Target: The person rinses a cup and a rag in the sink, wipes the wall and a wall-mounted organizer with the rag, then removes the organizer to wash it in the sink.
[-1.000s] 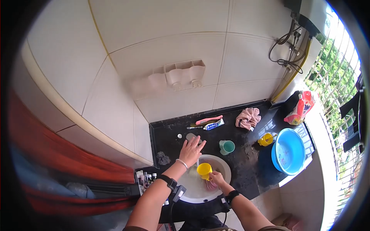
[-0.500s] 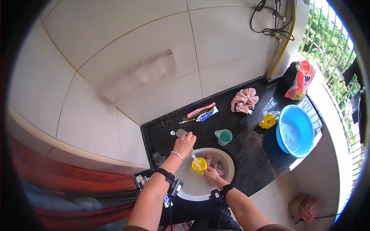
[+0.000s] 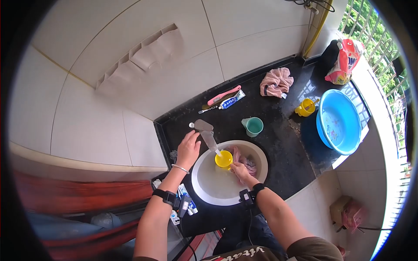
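At the lower left, cloth (image 3: 82, 191): red and blue, hanging in folds.
Wall holder (image 3: 143, 58): pale, with several compartments, fixed to the tiled wall.
Left hand (image 3: 188, 150): open and gripping nothing, fingers extended beside the faucet; whether the fingertips touch it, I cannot tell.
Tubes (image 3: 187, 200): just below the left wrist, beyond the sink's left rim.
Faucet (image 3: 207, 135): over the sink's far rim, a pale stream at its spout.
Sink (image 3: 199, 185): white, round, set in the black counter (image 3: 283, 161), with cloudy water inside.
Yellow cup (image 3: 223, 159): over the sink, mouth up beneath the spout, the stream entering it.
Right hand (image 3: 241, 171): fingers closed on the yellow cup's handle.
Wet cloth (image 3: 249, 166): pink and striped, bunched in the sink's right side, next to the right hand.
Toothbrush, pink-handled brush and toothpaste (image 3: 232, 100): lying together near the wall.
Green cup (image 3: 253, 126): on the counter beyond the sink.
Pink cloth (image 3: 277, 82): crumpled near the wall.
Second yellow cup (image 3: 306, 107): just beside the blue basin (image 3: 342, 124).
Detergent bag (image 3: 347, 63): red and white, beyond that basin.
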`<state>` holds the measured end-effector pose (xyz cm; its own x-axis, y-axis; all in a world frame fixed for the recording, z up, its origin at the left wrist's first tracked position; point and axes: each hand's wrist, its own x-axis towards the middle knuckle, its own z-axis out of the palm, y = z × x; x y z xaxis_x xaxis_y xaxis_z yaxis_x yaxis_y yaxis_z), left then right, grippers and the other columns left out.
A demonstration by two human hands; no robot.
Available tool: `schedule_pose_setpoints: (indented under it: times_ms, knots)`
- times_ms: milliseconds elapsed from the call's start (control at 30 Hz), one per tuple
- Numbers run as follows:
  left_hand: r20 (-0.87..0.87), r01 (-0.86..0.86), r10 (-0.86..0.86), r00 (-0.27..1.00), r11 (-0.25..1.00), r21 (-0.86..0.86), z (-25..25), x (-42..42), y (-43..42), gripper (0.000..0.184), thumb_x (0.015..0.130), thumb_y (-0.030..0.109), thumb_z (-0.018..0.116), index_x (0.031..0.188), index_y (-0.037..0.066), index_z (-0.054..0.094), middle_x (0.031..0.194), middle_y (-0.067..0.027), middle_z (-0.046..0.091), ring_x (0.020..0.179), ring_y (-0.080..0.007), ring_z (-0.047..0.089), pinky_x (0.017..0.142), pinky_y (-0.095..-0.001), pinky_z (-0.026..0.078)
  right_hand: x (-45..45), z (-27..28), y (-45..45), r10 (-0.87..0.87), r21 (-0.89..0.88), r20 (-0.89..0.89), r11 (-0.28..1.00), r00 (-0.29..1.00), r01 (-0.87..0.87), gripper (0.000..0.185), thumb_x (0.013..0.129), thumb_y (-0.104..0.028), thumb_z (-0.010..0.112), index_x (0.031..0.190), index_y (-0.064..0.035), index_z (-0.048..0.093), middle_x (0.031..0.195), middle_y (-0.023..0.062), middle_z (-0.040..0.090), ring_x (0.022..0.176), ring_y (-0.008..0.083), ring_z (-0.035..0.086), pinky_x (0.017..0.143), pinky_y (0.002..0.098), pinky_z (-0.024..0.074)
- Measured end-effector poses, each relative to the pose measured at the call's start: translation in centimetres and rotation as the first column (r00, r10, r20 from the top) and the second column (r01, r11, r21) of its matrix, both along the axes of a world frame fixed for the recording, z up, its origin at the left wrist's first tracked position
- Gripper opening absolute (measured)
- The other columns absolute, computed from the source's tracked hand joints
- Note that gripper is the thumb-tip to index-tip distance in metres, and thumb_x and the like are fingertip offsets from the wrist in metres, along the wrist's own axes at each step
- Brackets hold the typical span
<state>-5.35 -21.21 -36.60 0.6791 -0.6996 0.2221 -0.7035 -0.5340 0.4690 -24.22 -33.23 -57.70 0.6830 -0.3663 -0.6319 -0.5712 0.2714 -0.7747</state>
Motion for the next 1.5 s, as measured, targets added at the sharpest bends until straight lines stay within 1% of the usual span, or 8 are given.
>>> schedule_pose_setpoints:
  times_ms: [267,400,633,700,767,933,1200,1500]
  knots:
    - [-0.197,0.011,0.0,0.98,0.998,0.057,-2.1,-5.5,7.9,0.027,0.081,0.012,0.06,0.108,0.006,0.061,0.117,-0.0158,0.056,0.103,-0.0325,0.057,0.087,-0.0376,0.047,0.8,3.5,0.2,0.124,-0.051,0.015,0.991,0.992,-0.123,0.03,0.084,-0.029,0.055,0.086,0.0004,0.062,0.075,0.0079,0.061,0.071,0.0159,0.056,0.065,0.0305,0.0433]
    - [-0.341,0.004,0.027,0.94,0.996,0.09,-2.4,-9.5,12.5,0.027,0.082,0.014,0.06,0.108,0.008,0.061,0.116,-0.015,0.056,0.103,-0.0323,0.057,0.088,-0.0365,0.047,-1.1,3.0,-1.8,0.1,0.184,0.13,0.975,0.986,-0.123,0.02,0.087,-0.021,0.056,0.082,-0.0026,0.062,0.07,0.0008,0.054,0.063,0.0103,0.047,0.058,0.0261,0.0375]
    - [-0.443,-0.165,0.197,0.875,0.98,0.111,0.4,-14.2,21.2,0.025,0.082,0.017,0.06,0.106,0.009,0.063,0.112,-0.0133,0.058,0.104,-0.0298,0.057,0.088,-0.036,0.047,-2.0,27.2,-14.8,0.217,-0.141,0.179,0.971,0.96,-0.193,0.024,0.088,-0.022,0.053,0.069,-0.0074,0.055,0.065,-0.0027,0.048,0.06,0.0056,0.043,0.055,0.0215,0.0325]
    - [-0.51,-0.212,0.247,0.824,0.969,0.126,1.1,-15.2,23.1,0.025,0.082,0.017,0.061,0.105,0.009,0.063,0.111,-0.0129,0.058,0.103,-0.0292,0.057,0.087,-0.0358,0.047,0.0,33.7,-18.5,0.267,-0.524,0.105,0.833,0.958,-0.175,0.027,0.086,-0.026,0.056,0.07,-0.0049,0.058,0.062,-0.0028,0.05,0.056,0.0072,0.045,0.052,0.0231,0.0336]
    - [-0.297,-0.255,0.246,0.923,0.967,0.009,1.1,-16.3,24.8,0.023,0.079,0.011,0.064,0.102,0.01,0.065,0.105,-0.0111,0.061,0.088,-0.0261,0.063,0.076,-0.0316,0.051,3.7,39.3,-21.3,0.273,-0.911,-0.018,0.392,0.962,-0.129,0.033,0.08,-0.031,0.058,0.074,0.0011,0.062,0.062,0.0124,0.059,0.06,0.0212,0.06,0.056,0.0347,0.0452]
    - [-0.331,-0.338,0.319,0.888,0.941,-0.001,2.3,-18.5,26.8,0.024,0.078,0.013,0.064,0.102,0.009,0.064,0.104,-0.0103,0.061,0.094,-0.0268,0.061,0.08,-0.0332,0.05,17.6,53.9,-17.7,0.3,-0.969,-0.157,-0.23,0.941,-0.089,0.031,0.081,-0.033,0.053,0.085,-0.0051,0.065,0.084,0.0187,0.065,0.085,0.0364,0.062,0.074,0.0472,0.0486]
    - [-0.334,-0.4,0.367,0.868,0.916,-0.032,4.6,-19.5,26.1,0.024,0.079,0.013,0.064,0.103,0.012,0.065,0.105,-0.0091,0.062,0.095,-0.0263,0.061,0.081,-0.034,0.05,29.3,64.4,-3.7,0.411,-0.865,-0.156,-0.496,0.898,0.077,0.029,0.081,-0.033,0.062,0.086,-0.0047,0.066,0.081,0.0171,0.066,0.08,0.0345,0.065,0.071,0.0436,0.0507]
    - [-0.394,-0.364,0.305,0.867,0.928,-0.082,5.3,-19.6,25.9,0.025,0.081,0.012,0.061,0.105,0.008,0.062,0.105,-0.0137,0.06,0.1,-0.0296,0.058,0.086,-0.035,0.047,22.7,55.3,-3.2,0.419,-0.837,-0.452,-0.505,0.788,-0.211,0.03,0.081,-0.035,0.061,0.084,-0.006,0.069,0.084,0.016,0.067,0.082,0.0323,0.066,0.069,0.042,0.052]
